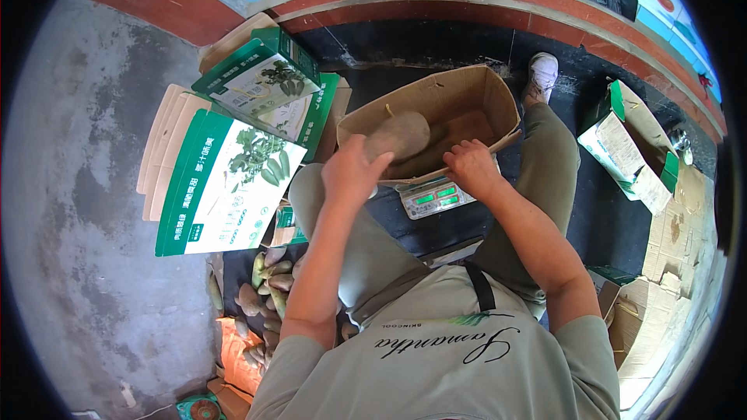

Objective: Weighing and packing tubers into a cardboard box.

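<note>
My left hand (348,173) is closed round a large brownish radish (401,134), which looks coated in soil and has a short yellowish stem. It is over the left part of an open brown cardboard box (498,105). At the box's near edge, the curled fingers of my right hand (473,167) grip the rim. Under the box, between my legs, a digital scale (438,200) with lit green displays partly shows. The bottom of the box is partly hidden by the radish and my hands.
Left of me stand green-and-white printed cartons (233,187). Several muddy radishes (253,299) lie in a pile by my left thigh, near an orange sheet (240,354). Another open carton (634,144) is on the right, with flattened cardboard (673,225) nearby. A low red ledge (467,12) runs along the wall.
</note>
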